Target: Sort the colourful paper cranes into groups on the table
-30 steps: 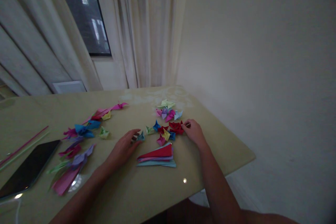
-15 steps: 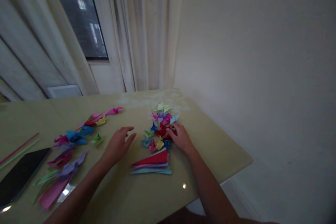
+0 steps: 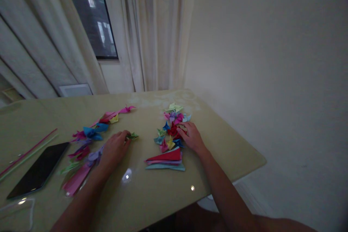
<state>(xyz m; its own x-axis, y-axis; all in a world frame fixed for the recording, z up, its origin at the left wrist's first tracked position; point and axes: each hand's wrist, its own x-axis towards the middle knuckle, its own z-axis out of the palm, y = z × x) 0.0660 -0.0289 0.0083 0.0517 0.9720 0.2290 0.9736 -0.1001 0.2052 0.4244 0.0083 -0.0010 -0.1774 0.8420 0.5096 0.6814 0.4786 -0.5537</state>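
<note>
My left hand [image 3: 116, 146] has its fingers closed on a small green origami piece [image 3: 132, 136], which sticks out past the fingertips just over the table. To the right, my right hand [image 3: 192, 137] reaches into a cluster of colourful origami, thumb and fingers curled at a red origami piece [image 3: 172, 129]. Around it lie a yellow piece [image 3: 170, 143], a pink piece [image 3: 164, 146], blue ones and a light-green one [image 3: 161, 132]. Behind them sit purple and magenta pieces [image 3: 174, 116] and a pale green one [image 3: 174, 107]. Fingers partly cover the red paper.
A fanned stack of folded paper strips [image 3: 164, 159] lies in front of the cluster. On the left are a row of origami with pink, blue and purple pieces [image 3: 92, 132], a black phone [image 3: 39, 169] and two thin sticks [image 3: 29, 152]. The table's edge runs along the right.
My left hand has taken hold of the green origami piece and carried it rightward, away from the left row. My right hand stays at the red piece. The view has shifted slightly left.
</note>
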